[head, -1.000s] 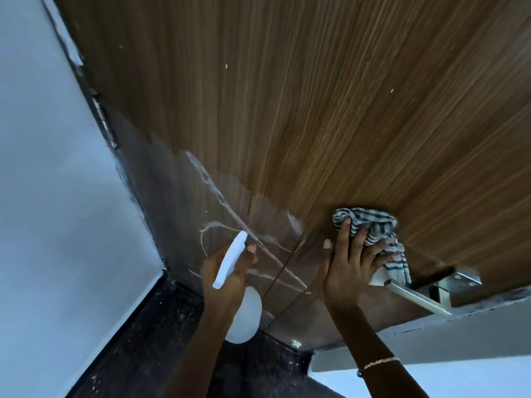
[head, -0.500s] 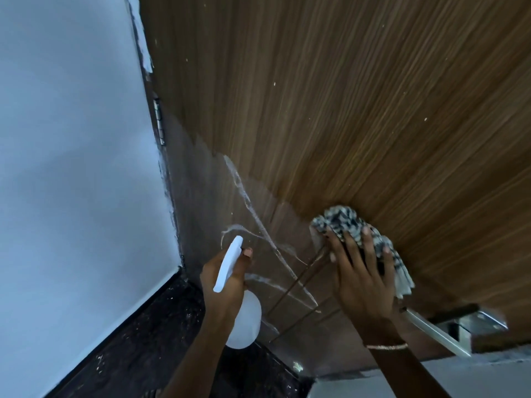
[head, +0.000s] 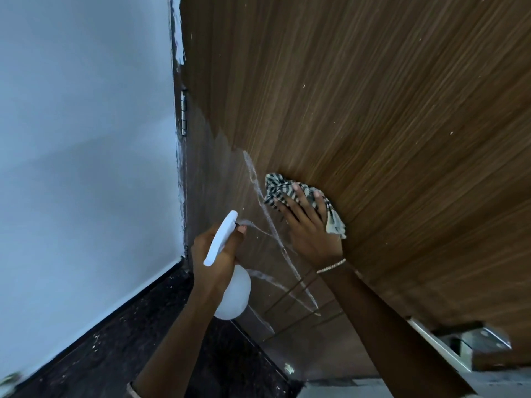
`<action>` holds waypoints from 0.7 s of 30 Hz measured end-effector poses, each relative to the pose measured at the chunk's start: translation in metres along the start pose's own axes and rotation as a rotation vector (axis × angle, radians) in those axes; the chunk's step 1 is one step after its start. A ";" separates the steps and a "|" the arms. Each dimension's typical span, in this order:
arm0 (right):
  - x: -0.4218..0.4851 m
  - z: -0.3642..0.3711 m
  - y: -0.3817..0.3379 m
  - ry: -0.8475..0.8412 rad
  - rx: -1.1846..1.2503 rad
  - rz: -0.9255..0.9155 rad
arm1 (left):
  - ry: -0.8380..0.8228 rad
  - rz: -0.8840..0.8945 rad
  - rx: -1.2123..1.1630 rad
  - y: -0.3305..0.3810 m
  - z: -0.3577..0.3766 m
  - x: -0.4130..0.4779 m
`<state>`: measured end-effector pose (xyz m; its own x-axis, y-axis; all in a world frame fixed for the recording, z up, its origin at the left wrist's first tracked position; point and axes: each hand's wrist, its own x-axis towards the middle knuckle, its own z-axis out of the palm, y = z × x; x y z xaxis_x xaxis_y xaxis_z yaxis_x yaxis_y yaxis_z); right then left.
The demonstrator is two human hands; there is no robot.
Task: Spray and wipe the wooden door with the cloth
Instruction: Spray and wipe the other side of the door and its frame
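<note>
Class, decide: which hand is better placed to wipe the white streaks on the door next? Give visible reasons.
Right. The right hand presses the cloth flat on the door, just beside the white streaks; the left hand grips the spray bottle.

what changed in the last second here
The right hand slid the cloth across the door, away from the handle and up to the white streaks, fingers pressing flat throughout. The left hand holds the spray bottle as before, and the streaks remain unwiped.
</note>
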<state>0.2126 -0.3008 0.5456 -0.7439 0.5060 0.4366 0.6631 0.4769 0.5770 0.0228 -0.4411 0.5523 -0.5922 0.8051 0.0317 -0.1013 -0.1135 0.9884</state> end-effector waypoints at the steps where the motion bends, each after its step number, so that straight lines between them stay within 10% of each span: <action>1: -0.003 0.001 0.003 -0.011 -0.015 -0.014 | 0.002 -0.025 -0.005 0.000 0.000 0.002; 10: -0.175 -0.028 0.027 -0.105 -0.139 0.286 | 0.007 -0.200 -0.051 0.000 -0.012 0.006; 21: 0.023 -0.011 0.004 0.137 -0.037 0.220 | 0.081 -0.136 -0.018 -0.003 -0.019 0.023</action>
<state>0.1974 -0.2951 0.5654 -0.5884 0.4913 0.6422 0.8084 0.3380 0.4820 -0.0059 -0.4331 0.5469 -0.6343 0.7645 -0.1146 -0.1986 -0.0179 0.9799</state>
